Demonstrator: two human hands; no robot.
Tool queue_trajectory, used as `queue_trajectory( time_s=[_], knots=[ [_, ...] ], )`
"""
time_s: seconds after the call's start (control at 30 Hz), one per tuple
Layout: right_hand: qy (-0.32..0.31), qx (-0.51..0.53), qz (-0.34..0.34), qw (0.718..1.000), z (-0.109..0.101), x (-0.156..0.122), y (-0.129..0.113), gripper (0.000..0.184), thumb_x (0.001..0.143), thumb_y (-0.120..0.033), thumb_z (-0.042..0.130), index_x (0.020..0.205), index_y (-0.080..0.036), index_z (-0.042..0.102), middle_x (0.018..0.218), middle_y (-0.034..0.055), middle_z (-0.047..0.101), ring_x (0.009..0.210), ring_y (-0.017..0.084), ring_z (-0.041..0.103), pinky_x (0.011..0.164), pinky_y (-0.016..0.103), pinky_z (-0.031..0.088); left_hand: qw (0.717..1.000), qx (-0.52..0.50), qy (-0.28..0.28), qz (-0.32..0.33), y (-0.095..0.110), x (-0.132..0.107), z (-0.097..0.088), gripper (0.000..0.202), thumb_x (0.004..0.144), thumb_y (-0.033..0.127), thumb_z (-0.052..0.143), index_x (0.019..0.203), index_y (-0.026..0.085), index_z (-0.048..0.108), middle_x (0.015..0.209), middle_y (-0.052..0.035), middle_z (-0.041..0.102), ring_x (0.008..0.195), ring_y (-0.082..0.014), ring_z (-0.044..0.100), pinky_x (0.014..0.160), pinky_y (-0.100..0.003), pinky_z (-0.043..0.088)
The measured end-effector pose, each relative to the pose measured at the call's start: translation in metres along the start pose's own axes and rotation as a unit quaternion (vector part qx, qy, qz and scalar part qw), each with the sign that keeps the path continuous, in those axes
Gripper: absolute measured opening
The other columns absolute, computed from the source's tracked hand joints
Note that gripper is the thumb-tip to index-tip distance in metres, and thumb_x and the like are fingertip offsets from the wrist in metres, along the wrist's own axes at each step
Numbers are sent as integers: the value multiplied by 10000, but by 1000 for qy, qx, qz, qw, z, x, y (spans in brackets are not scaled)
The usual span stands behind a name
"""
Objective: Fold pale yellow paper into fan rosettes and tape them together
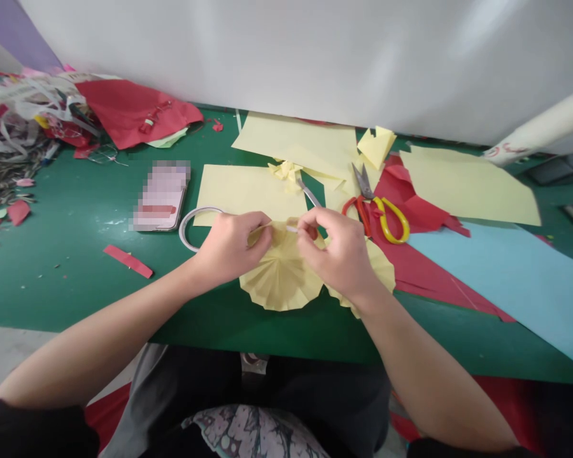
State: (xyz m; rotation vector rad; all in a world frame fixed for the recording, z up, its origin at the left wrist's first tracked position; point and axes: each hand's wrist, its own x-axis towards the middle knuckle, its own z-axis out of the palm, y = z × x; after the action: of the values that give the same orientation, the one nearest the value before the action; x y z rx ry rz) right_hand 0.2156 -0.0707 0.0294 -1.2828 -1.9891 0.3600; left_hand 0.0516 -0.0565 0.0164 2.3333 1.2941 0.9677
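Left hand [232, 245]: fingers curled together, thumb and forefinger clamped on the upper edge of the folded fan [279, 283]. No gap shows between the fingertips.
Right hand [339, 251]: fingers bunched, tips pinched on the end of a thin pale strip [291, 228] that runs across to the left hand. The wrist lies over a second fan [381, 270].
Folded fan: yellow pleated paper, spread in a half round on the table [67, 280] near its front edge, directly before the person, with the pleats meeting under the fingers.
Reason for the grip: in my judgement the pinch at the meeting point holds the pleats gathered, and the flat lie on the table lets the paper carry its own weight.
Strip: what it is made of cannot be told. It is stretched short between the two hands, just above the fan's top edge.
Tape roll [191, 226]: lies flat just beside the left hand, apart from it.
Scissors [382, 216]: red and yellow handles, on red paper [420, 210] near the right hand, untouched.
Phone [161, 194]: flat, left of the tape roll.
Yellow sheets [248, 191]: behind the hands.
Blue sheet [506, 280]: to the right.
Scrap pile [23, 133]: far left corner.
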Motion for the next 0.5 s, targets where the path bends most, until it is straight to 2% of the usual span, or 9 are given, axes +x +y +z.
queue_trajectory(
  time_s=[0.23,0.37,0.43,0.47,0.5],
  knots=[
    [90,71,83,990,-9,4,8,116,664,-114,473,585,-198,457,541,-36,451,533,91,435,501,243,343,991,-17,6,-131,-6,7,-5,157,718,184,452,623,134,566,450,48,419,422,-49,344,439,-190,279],
    [136,119,93,979,-13,5,12,148,670,-78,463,582,-198,462,537,-39,425,516,81,400,486,242,319,985,-21,19,-169,-10,9,-6,166,713,195,453,576,145,532,440,56,357,427,-53,311,441,-202,265],
    [107,163,61,979,-17,4,11,170,676,-52,443,589,-195,471,541,-42,416,513,74,388,487,236,317,984,-23,22,-174,-11,9,-5,167,715,197,448,580,144,532,446,54,363,431,-54,311,444,-205,263],
    [67,196,32,978,-19,4,9,179,676,-40,436,590,-192,476,549,-42,422,517,71,392,489,232,320,984,-26,22,-174,-11,9,-5,167,716,196,445,588,143,537,453,51,374,436,-55,316,446,-206,263],
    [-1,234,-2,972,-20,3,7,185,674,-30,434,592,-188,486,561,-41,439,527,68,406,495,226,329,984,-29,22,-174,-11,8,-5,168,718,195,441,594,142,541,460,49,383,440,-56,320,448,-207,263]
  ],
)
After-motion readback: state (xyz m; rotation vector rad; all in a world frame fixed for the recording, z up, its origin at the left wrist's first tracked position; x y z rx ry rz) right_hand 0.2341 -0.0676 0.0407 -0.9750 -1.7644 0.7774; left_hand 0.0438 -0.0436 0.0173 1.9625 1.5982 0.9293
